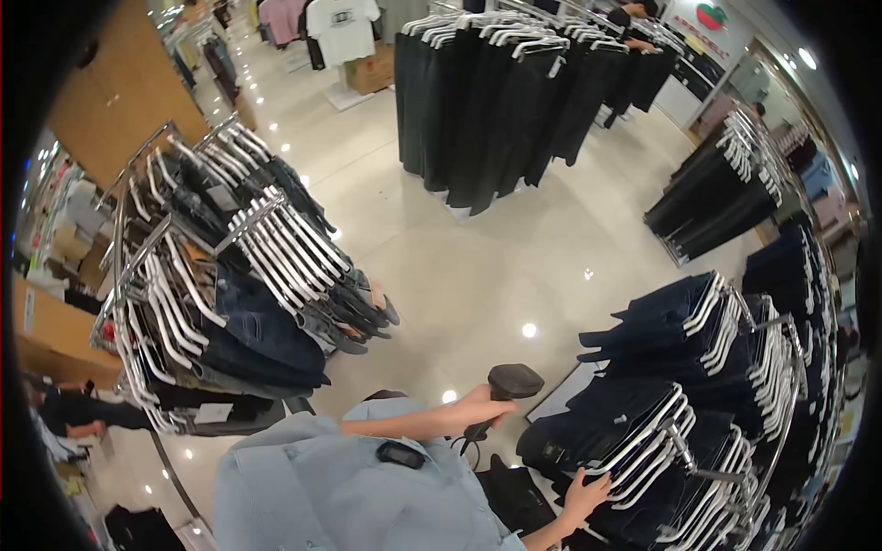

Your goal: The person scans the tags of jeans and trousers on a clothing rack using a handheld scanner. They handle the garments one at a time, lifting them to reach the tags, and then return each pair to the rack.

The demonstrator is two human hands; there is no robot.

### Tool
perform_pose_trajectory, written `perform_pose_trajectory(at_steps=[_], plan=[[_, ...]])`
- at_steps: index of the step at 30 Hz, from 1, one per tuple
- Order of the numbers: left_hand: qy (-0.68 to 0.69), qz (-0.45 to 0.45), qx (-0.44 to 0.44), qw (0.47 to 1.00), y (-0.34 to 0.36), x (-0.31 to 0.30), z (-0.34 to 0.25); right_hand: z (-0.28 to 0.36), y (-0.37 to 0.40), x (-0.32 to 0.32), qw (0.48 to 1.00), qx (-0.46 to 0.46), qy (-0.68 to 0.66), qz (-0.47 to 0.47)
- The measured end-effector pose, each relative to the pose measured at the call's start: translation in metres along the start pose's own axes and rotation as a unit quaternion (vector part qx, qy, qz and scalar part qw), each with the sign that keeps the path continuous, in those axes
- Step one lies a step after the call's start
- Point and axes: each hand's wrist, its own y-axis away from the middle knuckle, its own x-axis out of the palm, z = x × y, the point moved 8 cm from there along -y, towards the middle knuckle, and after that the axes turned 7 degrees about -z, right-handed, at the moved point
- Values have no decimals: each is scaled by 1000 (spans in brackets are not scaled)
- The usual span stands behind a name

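My left hand (478,409) is closed around the handle of a dark handheld scanner (515,382), its head pointing right, above the pale floor. A cable hangs below the handle. At the lower right my right hand (583,497) has its fingers apart, with the fingertips against white hangers (643,450) on a chrome rack. Dark jeans (588,427) hang from these hangers, just beyond my right hand. A small black device (401,455) sits on the front of my light blue shirt (340,496).
To the left stands a rack of jeans (262,321) on white hangers. Black trousers (469,110) hang on a rack ahead, another rack of dark trousers (721,193) at right. One person (634,14) is by the far rack, another (78,413) at far left.
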Motion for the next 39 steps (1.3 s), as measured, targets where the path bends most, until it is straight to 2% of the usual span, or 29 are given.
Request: perform_pose_trajectory(at_steps=[2,4,7,10,11,13,18,22,24,26,30,33,34,36,39], plan=[[6,-22,8,1000,-3,-4,4,1,-13,9,999,4,11,42],[7,-45,9,999,1,-11,6,-4,-23,22,1000,-22,-5,1],[10,-68,39,997,7,-20,-1,-3,-31,31,1000,-14,-26,-4],[-5,-72,26,997,13,-18,-5,5,-32,23,999,21,-37,23],[-4,-80,29,996,13,-18,-4,3,-32,22,999,5,-42,4],[-7,-60,55,997,11,-8,-4,-6,-33,25,997,26,-75,-12],[-11,-26,35,999,10,14,5,-28,-36,30,992,41,-113,-34],[-7,-24,49,998,10,22,6,-24,-34,26,991,11,-125,-45],[-18,-28,48,998,4,21,8,-17,-32,25,990,19,-140,-13],[-36,-27,42,998,-2,20,11,-20,-35,33,984,-7,-172,-44],[29,-71,52,996,-8,10,12,-14,-29,21,985,2,-173,-29],[47,-119,34,991,-14,1,11,-19,-25,13,982,-3,-177,-61],[38,-129,19,991,-15,0,9,-20,-22,5,984,26,-171,-47],[37,-118,-4,992,-25,6,10,-31,-18,4,983,0,-152,-99],[13,-47,-21,999,-43,31,8,-36,-11,1,984,22,-161,-67]])
